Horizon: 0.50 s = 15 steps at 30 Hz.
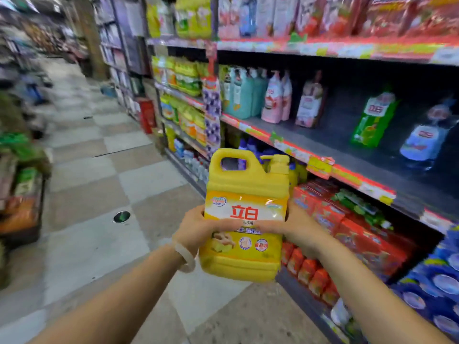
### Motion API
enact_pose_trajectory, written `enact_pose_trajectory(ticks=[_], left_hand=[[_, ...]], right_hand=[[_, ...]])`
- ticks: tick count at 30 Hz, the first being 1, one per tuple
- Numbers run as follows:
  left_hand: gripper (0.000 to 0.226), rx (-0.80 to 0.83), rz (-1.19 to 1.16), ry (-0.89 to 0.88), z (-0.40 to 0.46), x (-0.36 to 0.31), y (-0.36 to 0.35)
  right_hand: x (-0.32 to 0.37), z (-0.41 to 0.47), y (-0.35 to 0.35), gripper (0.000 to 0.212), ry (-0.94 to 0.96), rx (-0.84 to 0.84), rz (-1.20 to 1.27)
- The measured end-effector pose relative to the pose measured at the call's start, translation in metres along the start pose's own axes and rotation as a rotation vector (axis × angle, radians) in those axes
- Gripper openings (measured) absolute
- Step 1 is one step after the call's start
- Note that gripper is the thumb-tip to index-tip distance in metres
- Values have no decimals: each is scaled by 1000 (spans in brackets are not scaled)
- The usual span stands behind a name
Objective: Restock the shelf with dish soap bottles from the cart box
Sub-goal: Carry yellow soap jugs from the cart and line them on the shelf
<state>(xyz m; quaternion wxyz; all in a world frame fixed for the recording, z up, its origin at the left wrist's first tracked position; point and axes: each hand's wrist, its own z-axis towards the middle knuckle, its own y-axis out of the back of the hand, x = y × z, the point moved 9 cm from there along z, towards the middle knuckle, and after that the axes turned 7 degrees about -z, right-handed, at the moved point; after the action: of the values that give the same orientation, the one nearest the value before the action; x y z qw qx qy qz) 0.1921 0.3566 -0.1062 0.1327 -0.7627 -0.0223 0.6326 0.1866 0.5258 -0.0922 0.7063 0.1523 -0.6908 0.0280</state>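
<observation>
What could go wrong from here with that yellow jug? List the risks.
1. The yellow dish soap jug is held by its body between the left hand and right hand, not by its handle; the grip on the smooth sides could slip.
2. Its pump top sticks out and might catch on the shelf edge.
3. The pink refill pouches and green pouch stand loosely on the shelf; a bump could topple them.

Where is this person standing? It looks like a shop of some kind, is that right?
Most likely a supermarket aisle for cleaning goods. Tiered shelves with price-tag strips carry rows of detergent pouches, a tiled walkway runs between the racks, and both hands hold a yellow dish soap bottle.
</observation>
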Motion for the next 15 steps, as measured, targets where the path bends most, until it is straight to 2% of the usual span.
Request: enact_pose_trajectory(ticks=[2, 7, 15], left_hand=[[48, -12, -27, -6, 24, -6, 23], [56, -77, -48, -8, 107, -30, 73], [65, -163, -12, -76, 223, -87, 147]], right_hand=[[-1, 39, -13, 56, 13, 39, -5], [7, 149, -23, 65, 13, 134, -26], [31, 312, -49, 64, 64, 260, -51]])
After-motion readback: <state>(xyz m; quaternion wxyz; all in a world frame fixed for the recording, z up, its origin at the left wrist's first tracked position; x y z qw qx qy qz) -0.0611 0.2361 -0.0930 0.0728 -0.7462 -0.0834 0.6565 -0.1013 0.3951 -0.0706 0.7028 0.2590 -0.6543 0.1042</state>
